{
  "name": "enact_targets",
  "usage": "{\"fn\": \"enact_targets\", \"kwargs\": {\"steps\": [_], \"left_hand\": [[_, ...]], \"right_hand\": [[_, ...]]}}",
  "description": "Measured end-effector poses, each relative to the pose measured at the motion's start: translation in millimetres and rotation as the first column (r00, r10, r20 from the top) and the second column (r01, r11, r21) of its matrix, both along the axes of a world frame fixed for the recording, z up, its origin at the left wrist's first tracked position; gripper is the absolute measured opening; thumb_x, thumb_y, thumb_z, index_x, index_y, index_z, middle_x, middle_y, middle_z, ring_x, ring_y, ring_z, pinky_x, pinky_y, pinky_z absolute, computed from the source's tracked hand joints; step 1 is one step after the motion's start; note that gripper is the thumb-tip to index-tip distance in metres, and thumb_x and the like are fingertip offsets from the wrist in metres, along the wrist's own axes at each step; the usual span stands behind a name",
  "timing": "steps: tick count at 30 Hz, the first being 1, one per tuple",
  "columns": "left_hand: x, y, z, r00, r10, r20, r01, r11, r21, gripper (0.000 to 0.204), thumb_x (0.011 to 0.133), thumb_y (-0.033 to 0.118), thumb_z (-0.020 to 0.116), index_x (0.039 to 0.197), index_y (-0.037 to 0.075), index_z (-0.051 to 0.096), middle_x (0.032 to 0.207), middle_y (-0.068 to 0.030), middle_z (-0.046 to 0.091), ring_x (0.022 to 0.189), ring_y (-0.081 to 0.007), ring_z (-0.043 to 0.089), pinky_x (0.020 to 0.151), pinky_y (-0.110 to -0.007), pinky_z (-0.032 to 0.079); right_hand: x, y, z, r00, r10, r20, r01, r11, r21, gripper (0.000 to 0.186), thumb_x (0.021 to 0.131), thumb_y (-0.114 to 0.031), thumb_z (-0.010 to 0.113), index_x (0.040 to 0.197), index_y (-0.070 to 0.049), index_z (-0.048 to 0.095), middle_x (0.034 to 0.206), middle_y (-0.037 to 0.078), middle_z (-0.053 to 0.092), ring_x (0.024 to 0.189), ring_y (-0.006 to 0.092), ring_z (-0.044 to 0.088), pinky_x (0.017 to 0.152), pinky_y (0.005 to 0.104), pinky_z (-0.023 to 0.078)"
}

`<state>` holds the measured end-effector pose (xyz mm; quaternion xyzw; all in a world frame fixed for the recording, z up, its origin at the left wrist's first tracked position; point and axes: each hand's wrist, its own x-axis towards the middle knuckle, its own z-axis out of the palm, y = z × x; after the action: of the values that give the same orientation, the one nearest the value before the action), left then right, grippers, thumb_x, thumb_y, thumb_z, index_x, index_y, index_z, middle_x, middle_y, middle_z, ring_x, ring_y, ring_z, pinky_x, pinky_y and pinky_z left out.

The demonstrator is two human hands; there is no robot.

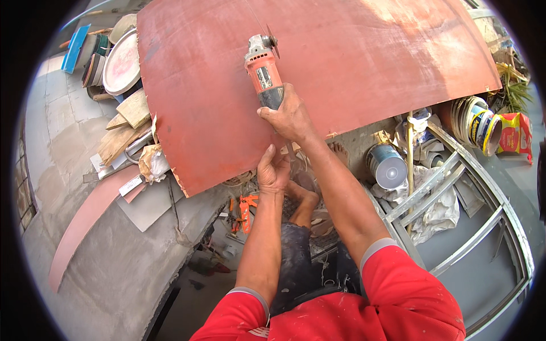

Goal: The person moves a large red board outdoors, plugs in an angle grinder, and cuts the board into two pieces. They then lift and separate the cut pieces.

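Observation:
My right hand (290, 116) is closed around the black rear body of an orange-red angle grinder (265, 74). The grinder's metal head and thin disc (273, 41) point away from me, over a large reddish-brown board (210, 113). From this view I cannot tell whether the disc touches the board. A faint line runs on the board ahead of the disc. My left hand (274, 172) is at the board's near edge, palm up, thumb apart from loosely bent fingers. Nothing shows clearly in it. A thin cord-like strip hangs beside its fingertips.
Wood offcuts (135, 108) and a round white lid (121, 63) lie left of the board. An orange tool (245, 213) rests below its near edge. A paint can (388, 166), a curved metal frame (478, 233) and stacked buckets (476, 125) are at right.

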<state>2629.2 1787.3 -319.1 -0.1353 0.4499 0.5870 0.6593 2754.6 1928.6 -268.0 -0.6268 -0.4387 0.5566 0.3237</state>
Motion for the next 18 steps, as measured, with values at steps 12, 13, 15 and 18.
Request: {"fn": "enact_targets", "kwargs": {"steps": [12,13,15,18], "left_hand": [[16,9,34,1.0,-0.018,-0.015,0.018,0.999,0.04,0.029,0.093,0.002,0.075,0.122,0.007,0.071,0.115,-0.0068,0.078,0.105,-0.023,0.074,0.1,-0.042,0.056],[16,9,33,1.0,-0.011,-0.009,0.012,0.999,0.04,0.029,0.093,0.002,0.075,0.121,0.006,0.071,0.114,-0.0071,0.078,0.104,-0.0232,0.074,0.1,-0.042,0.057],[15,9,31,1.0,-0.011,-0.002,0.011,0.999,0.048,0.028,0.093,0.002,0.075,0.12,0.005,0.072,0.113,-0.0079,0.078,0.104,-0.0235,0.074,0.099,-0.042,0.058],[14,7,27,1.0,-0.013,-0.004,0.014,0.998,0.063,0.025,0.093,0.002,0.075,0.117,0.003,0.072,0.111,-0.009,0.078,0.104,-0.0238,0.074,0.098,-0.043,0.059]], "right_hand": [[8,12,12,1.0,0.031,-0.005,-0.031,0.991,-0.131,0.065,0.077,-0.03,0.08,0.118,0.013,0.052,0.102,0.033,0.07,0.092,0.0413,0.075,0.079,0.0484,0.06],[9,13,11,0.999,0.036,0.01,-0.034,0.992,-0.124,0.065,0.077,-0.029,0.08,0.118,0.013,0.052,0.102,0.033,0.07,0.092,0.0408,0.075,0.078,0.0479,0.061],[8,13,9,0.999,0.043,0.033,-0.039,0.993,-0.11,0.065,0.077,-0.029,0.08,0.117,0.013,0.053,0.103,0.033,0.07,0.091,0.0399,0.075,0.078,0.0473,0.061],[8,14,7,0.998,0.049,0.039,-0.044,0.994,-0.1,0.065,0.077,-0.029,0.081,0.118,0.013,0.054,0.1,0.029,0.069,0.087,0.0351,0.074,0.073,0.0449,0.06]]}}
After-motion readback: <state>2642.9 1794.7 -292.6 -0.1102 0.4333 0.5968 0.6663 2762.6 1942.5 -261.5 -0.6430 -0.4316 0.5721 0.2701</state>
